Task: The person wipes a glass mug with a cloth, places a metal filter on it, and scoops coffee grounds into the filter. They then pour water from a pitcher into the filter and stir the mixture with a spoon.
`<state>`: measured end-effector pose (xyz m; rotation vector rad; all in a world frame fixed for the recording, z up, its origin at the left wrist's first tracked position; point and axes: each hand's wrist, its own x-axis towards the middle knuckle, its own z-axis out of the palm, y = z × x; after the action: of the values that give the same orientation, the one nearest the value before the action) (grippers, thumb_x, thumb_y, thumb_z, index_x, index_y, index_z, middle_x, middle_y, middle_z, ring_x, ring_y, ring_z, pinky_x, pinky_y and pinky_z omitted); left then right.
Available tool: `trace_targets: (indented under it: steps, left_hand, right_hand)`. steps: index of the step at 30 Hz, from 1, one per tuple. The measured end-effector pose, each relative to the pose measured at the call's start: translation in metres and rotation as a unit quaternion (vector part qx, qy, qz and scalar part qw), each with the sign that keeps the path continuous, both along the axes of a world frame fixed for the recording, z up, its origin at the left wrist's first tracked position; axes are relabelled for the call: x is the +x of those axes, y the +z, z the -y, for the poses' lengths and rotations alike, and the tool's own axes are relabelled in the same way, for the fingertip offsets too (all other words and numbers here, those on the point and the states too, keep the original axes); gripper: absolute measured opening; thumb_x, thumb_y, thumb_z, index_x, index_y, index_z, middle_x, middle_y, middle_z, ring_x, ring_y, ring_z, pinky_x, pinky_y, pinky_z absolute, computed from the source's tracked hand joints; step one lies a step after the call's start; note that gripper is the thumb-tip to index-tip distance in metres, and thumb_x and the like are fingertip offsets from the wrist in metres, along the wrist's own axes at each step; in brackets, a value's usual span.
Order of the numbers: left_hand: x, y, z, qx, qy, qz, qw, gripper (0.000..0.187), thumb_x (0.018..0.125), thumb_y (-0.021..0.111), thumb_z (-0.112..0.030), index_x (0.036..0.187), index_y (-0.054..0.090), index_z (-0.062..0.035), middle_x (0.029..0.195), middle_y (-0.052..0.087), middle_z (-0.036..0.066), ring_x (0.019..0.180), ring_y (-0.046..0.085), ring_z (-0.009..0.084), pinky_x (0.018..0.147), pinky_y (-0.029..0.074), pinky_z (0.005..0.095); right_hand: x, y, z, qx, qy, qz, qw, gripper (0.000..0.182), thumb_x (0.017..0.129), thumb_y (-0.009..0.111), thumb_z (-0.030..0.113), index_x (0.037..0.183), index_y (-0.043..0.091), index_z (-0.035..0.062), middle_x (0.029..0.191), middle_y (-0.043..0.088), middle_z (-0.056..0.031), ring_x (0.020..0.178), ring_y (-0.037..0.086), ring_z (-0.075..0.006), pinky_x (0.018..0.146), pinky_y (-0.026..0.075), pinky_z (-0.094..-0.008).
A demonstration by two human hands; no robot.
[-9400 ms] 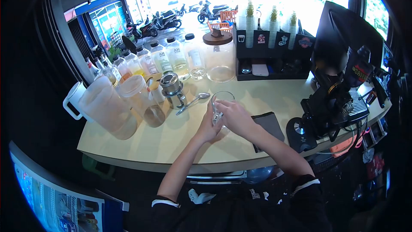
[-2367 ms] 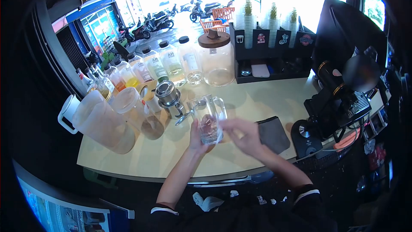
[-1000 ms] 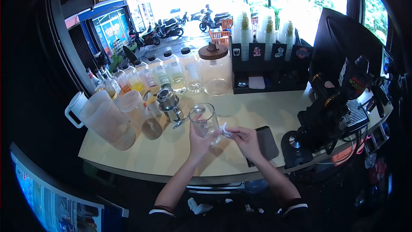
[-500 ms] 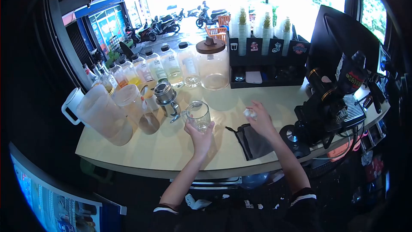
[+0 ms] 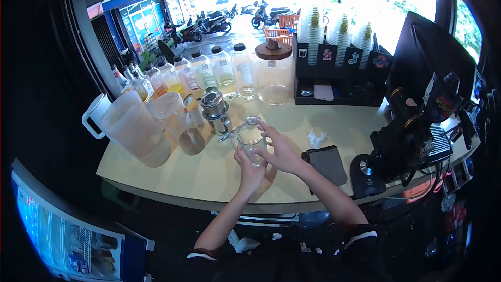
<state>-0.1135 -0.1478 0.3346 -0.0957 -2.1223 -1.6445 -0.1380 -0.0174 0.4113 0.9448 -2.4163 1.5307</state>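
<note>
- The left hand (image 5: pixel 249 169) cups a clear glass mug (image 5: pixel 250 142) from below and the near side, its fingers curled round the glass.
- The right hand (image 5: pixel 282 151) closes on the same mug from the right, fingers wrapped along its side up towards the rim; both hands have hold of it.
- The mug stands upright, at or just above the middle of the pale bench (image 5: pixel 209 172); whether its base touches the top cannot be told.
- Just right of the hands a dark folded cloth (image 5: pixel 326 162) lies flat, and beyond it sits a crumpled white tissue (image 5: pixel 316 138).
- Near the right edge stands a black machine (image 5: pixel 412 136).
- Just behind the mug lies a spoon (image 5: pixel 232 131), next to a metal filter pot (image 5: pixel 215 110).
- To the left are a lidded jar (image 5: pixel 180 122) with brown contents and a large frosted pitcher (image 5: pixel 133 128).
- Further back runs a row of bottles (image 5: pixel 209 70), then a big glass jar (image 5: pixel 274 73) with a wooden lid and a black rack (image 5: pixel 339 75) carrying stacked cups.
</note>
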Motion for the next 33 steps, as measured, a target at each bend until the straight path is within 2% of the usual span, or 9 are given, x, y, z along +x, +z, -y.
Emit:
trace_targets:
  steps: [6,8,11,13,17,19,25,30,33]
  left_hand:
    - [0.031,0.028,0.041,-0.09,0.052,-0.07,0.992,0.084,0.081,0.07,-0.017,0.14,0.013,0.0032,0.135,0.022,0.024,0.131,0.023,0.0374,0.107,0.027,0.0454]
    - [0.029,0.038,0.053,-0.11,0.073,-0.102,0.986,0.081,0.083,0.069,-0.016,0.141,0.016,0.0029,0.135,0.024,0.024,0.131,0.025,0.0363,0.107,0.027,0.0446]
    - [0.023,0.044,0.072,-0.165,-0.012,-0.13,0.978,0.067,0.086,0.064,-0.014,0.139,0.027,0.0017,0.136,0.03,0.022,0.13,0.03,0.0337,0.106,0.029,0.0417]
    - [0.024,0.052,0.082,-0.134,-0.01,-0.144,0.98,0.042,0.086,0.064,-0.012,0.124,0.051,0.0002,0.129,0.043,0.018,0.124,0.041,0.031,0.104,0.032,0.0391]
    - [0.011,0.051,0.118,-0.129,0.007,-0.146,0.981,0.019,0.086,0.065,-0.012,0.102,0.064,-0.0015,0.119,0.053,0.016,0.117,0.049,0.0289,0.1,0.037,0.0381]
    - [0.005,0.054,0.129,-0.077,0.003,-0.123,0.989,0.011,0.084,0.068,-0.013,0.085,0.065,-0.0019,0.113,0.056,0.014,0.111,0.054,0.0275,0.097,0.04,0.0373]
    - [-0.007,0.069,0.158,-0.061,-0.084,-0.069,0.992,0.019,0.083,0.068,-0.011,0.098,0.061,-0.004,0.113,0.057,0.011,0.107,0.056,0.0231,0.088,0.045,0.0344]
    - [-0.013,0.071,0.177,-0.098,-0.145,-0.069,0.982,0.024,0.084,0.067,-0.01,0.106,0.058,-0.0044,0.113,0.056,0.009,0.105,0.057,0.0193,0.086,0.047,0.0319]
    - [-0.019,0.074,0.184,-0.097,-0.169,-0.055,0.979,0.024,0.084,0.066,-0.009,0.107,0.057,-0.004,0.114,0.056,0.007,0.104,0.058,0.0172,0.087,0.048,0.0311]
  right_hand:
    - [-0.005,0.004,0.006,-0.046,0.053,0.065,0.995,0.077,0.083,0.07,0.023,0.144,0.027,0.007,0.137,0.041,-0.0214,0.13,0.041,-0.0321,0.105,0.036,-0.0466]
    - [-0.007,0.013,0.003,-0.013,0.061,-0.011,0.998,0.076,0.081,0.072,0.028,0.142,0.032,0.0086,0.136,0.043,-0.0181,0.127,0.043,-0.029,0.104,0.035,-0.0485]
    - [-0.019,0.031,0.004,-0.019,0.007,0.034,0.999,0.072,0.08,0.074,0.03,0.139,0.037,0.0082,0.132,0.048,-0.0139,0.124,0.047,-0.0264,0.103,0.037,-0.0476]
    - [-0.033,0.051,0.013,-0.039,-0.006,0.062,0.997,0.064,0.082,0.07,0.024,0.137,0.041,0.01,0.136,0.046,-0.011,0.124,0.047,-0.0253,0.103,0.037,-0.044]
    - [-0.075,0.083,0.059,0.057,0.017,-0.125,0.99,0.061,0.079,0.068,0.012,0.134,0.042,0.0081,0.13,0.048,-0.0141,0.12,0.049,-0.0309,0.1,0.042,-0.04]
    - [-0.105,0.089,0.089,0.211,0.063,-0.212,0.952,0.071,0.076,0.072,0.015,0.138,0.038,0.0099,0.132,0.046,-0.0172,0.119,0.05,-0.0316,0.099,0.042,-0.0421]
    - [-0.147,0.112,0.149,0.415,0.074,-0.048,0.905,0.097,0.061,0.082,0.028,0.141,0.031,0.0054,0.133,0.043,-0.0192,0.118,0.05,-0.032,0.097,0.044,-0.0375]
    - [-0.163,0.111,0.163,0.468,0.046,-0.038,0.882,0.104,0.054,0.084,0.041,0.136,0.035,-0.0008,0.128,0.048,-0.0205,0.117,0.052,-0.0318,0.095,0.045,-0.0376]
    - [-0.157,0.113,0.165,0.451,-0.044,-0.028,0.891,0.101,0.052,0.083,0.048,0.127,0.041,-0.0066,0.122,0.053,-0.0222,0.113,0.054,-0.0322,0.093,0.047,-0.0375]
